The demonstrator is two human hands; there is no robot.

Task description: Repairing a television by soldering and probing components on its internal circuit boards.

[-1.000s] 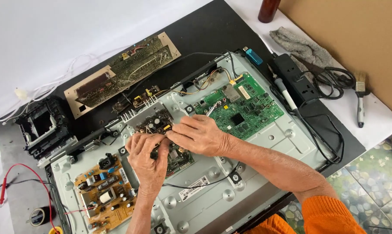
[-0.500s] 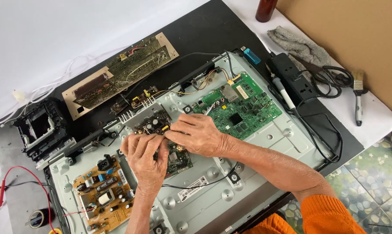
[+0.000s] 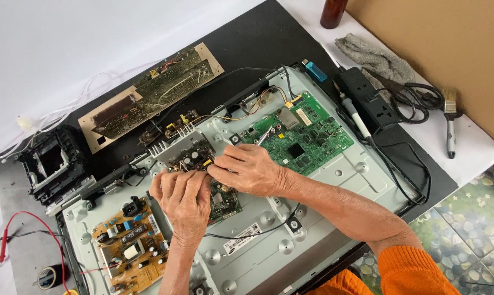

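Note:
A small dark circuit board (image 3: pixel 195 157) crowded with components rests tilted on the grey metal chassis (image 3: pixel 334 180) of an opened flat screen. My left hand (image 3: pixel 184 199) grips the board's near edge, fingers curled over it. My right hand (image 3: pixel 252 169) reaches in from the right, its fingertips pinching at the board beside a yellow part (image 3: pixel 207 162). A thin metal tool (image 3: pixel 264 135) sticks out above this hand's knuckles. A smaller green board (image 3: pixel 225 199) lies partly hidden under both hands.
A green main board (image 3: pixel 307 131) is mounted right of the hands and a tan power board (image 3: pixel 126 246) at lower left. A loose brown board (image 3: pixel 148 98), a black plastic frame (image 3: pixel 53 164), a power strip (image 3: pixel 370 101), a brush (image 3: pixel 450 125), a grey rag (image 3: pixel 375 60) and red probe leads (image 3: pixel 6 246) lie around.
Both hands stay on the small board with only slight finger shifts. The view has drifted a little.

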